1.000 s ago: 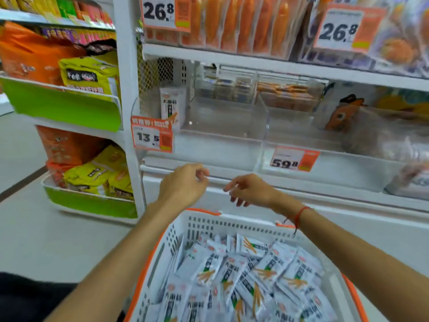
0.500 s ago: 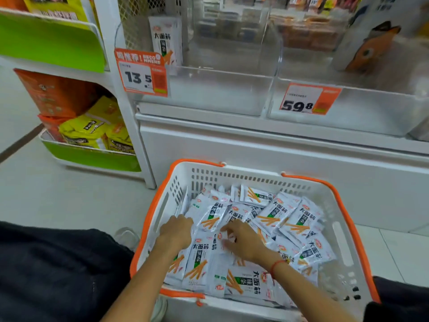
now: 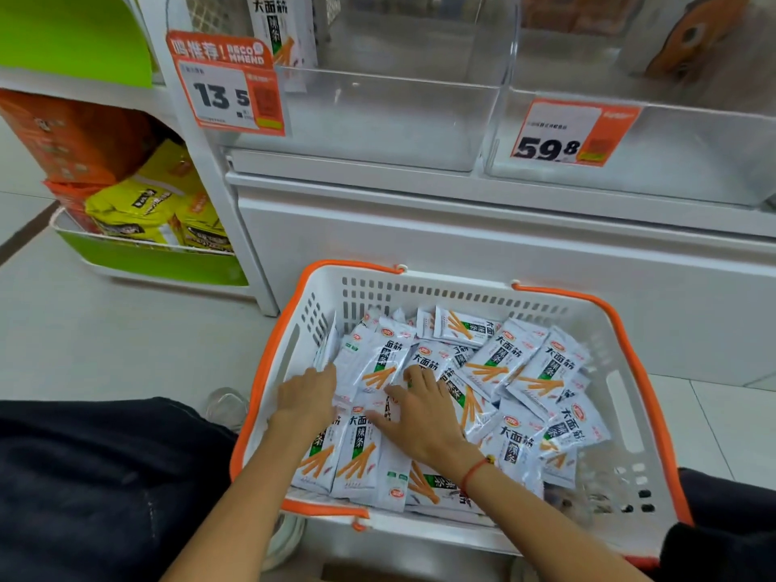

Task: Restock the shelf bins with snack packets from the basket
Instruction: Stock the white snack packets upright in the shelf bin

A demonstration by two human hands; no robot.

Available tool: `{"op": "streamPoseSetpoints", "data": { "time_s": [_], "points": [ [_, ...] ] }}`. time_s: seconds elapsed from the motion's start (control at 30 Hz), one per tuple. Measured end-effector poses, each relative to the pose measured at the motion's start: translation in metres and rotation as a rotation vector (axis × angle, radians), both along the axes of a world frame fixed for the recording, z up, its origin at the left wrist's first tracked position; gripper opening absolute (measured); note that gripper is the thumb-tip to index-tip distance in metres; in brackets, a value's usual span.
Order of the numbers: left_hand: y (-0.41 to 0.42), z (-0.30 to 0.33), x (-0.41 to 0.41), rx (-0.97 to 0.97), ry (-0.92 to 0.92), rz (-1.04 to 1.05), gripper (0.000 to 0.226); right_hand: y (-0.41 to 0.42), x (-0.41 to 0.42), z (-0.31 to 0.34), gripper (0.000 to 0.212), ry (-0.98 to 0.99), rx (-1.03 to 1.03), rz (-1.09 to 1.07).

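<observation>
Head view, looking down: a white perforated plastic basket with orange rim and handles (image 3: pixel 621 396) stands on the pale tiled floor (image 3: pixel 126 342) just in front of the white shelf unit (image 3: pixel 462 228). Inside the basket lies a loose heap of white foil snack packets printed with orange sticks and black characters (image 3: pixel 516 363), overlapping at many angles and filling most of its bottom. Both bare hands are down in the heap. Left hand (image 3: pixel 308 399) rests on the packets near the basket's left wall, fingers together and bent forward over them; whether it grips any one packet cannot be told. Right hand (image 3: pixel 422 417), with a red cord bracelet (image 3: pixel 474 472) at the wrist, lies flat on the packets with fingers spread wide and nearly straight. Above, a clear plastic shelf bin (image 3: pixel 378 119) carries an orange-and-white price tag reading 13.5 (image 3: pixel 229 86); one packet of the same print stands upright at its left rear (image 3: pixel 281 31). Beside it to the right, a second clear bin (image 3: pixel 693 161) bears a tag reading 59.8 (image 3: pixel 571 134). At left, yellow snack bags (image 3: pixel 138 203) sit in a green-fronted tray (image 3: pixel 159 262).
</observation>
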State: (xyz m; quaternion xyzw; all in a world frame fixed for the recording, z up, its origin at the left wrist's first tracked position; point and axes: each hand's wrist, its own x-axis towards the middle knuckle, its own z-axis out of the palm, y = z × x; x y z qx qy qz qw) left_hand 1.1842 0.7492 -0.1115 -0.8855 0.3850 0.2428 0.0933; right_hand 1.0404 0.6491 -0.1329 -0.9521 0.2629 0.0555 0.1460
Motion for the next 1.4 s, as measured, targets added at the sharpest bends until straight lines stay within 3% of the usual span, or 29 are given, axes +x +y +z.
{"op": "streamPoseSetpoints", "data": {
  "time_s": [0.1,0.2,0.33,0.5,0.57,0.63,0.77,0.9,0.97,1.03,1.1,1.13,1.17,1.2,1.3,1.4],
  "points": [
    [0.002,-0.005,0.001,-0.004,0.029,0.055,0.055,-0.001,-0.001,-0.002,0.072,0.091,0.013,0.022],
    [0.005,-0.010,0.002,0.007,0.086,0.073,0.056,0.003,0.002,-0.001,0.065,0.017,0.055,-0.024],
    [0.007,-0.015,0.003,0.032,0.125,0.093,0.081,0.008,0.008,0.005,0.051,-0.010,0.046,0.009],
    [0.006,-0.018,0.001,0.023,0.257,0.243,0.109,0.014,0.006,0.005,0.072,0.103,0.037,0.019],
    [0.006,-0.014,0.003,-0.008,0.294,0.297,0.101,0.009,0.005,0.008,0.070,0.160,0.058,-0.004],
    [0.008,-0.012,0.005,-0.028,0.350,0.281,0.075,0.003,0.004,0.009,0.069,0.183,0.106,-0.041],
    [0.012,-0.014,0.006,-0.051,0.429,0.232,0.049,-0.003,0.000,0.016,0.067,0.125,0.214,-0.096],
    [0.013,-0.008,0.013,-0.090,0.416,0.236,0.034,-0.014,-0.003,0.027,0.056,-0.010,0.519,-0.229],
    [0.011,-0.002,0.018,-0.250,0.485,0.287,0.033,-0.027,-0.006,0.039,0.048,-0.104,0.694,-0.292],
    [0.005,0.009,0.023,-0.473,0.648,0.407,0.034,-0.039,-0.013,0.061,0.023,-0.198,0.923,-0.331],
    [0.000,0.022,0.021,-0.656,0.832,0.559,0.030,-0.052,-0.018,0.075,0.042,-0.250,1.093,-0.297],
    [-0.003,0.025,0.018,-0.701,0.923,0.610,0.030,-0.059,-0.021,0.077,0.043,-0.270,1.138,-0.306],
    [-0.007,0.027,0.015,-0.719,1.009,0.639,0.034,-0.064,-0.022,0.080,0.032,-0.291,1.175,-0.324],
    [-0.011,0.028,0.011,-0.724,1.097,0.660,0.035,-0.068,-0.021,0.078,0.015,-0.312,1.181,-0.336],
    [-0.025,0.033,-0.005,-0.747,1.298,0.761,0.029,-0.066,-0.013,0.081,0.031,-0.410,1.100,-0.394],
    [-0.036,0.035,-0.019,-0.734,1.313,0.816,0.033,-0.058,-0.005,0.080,0.027,-0.553,0.961,-0.429]
  ]
}}
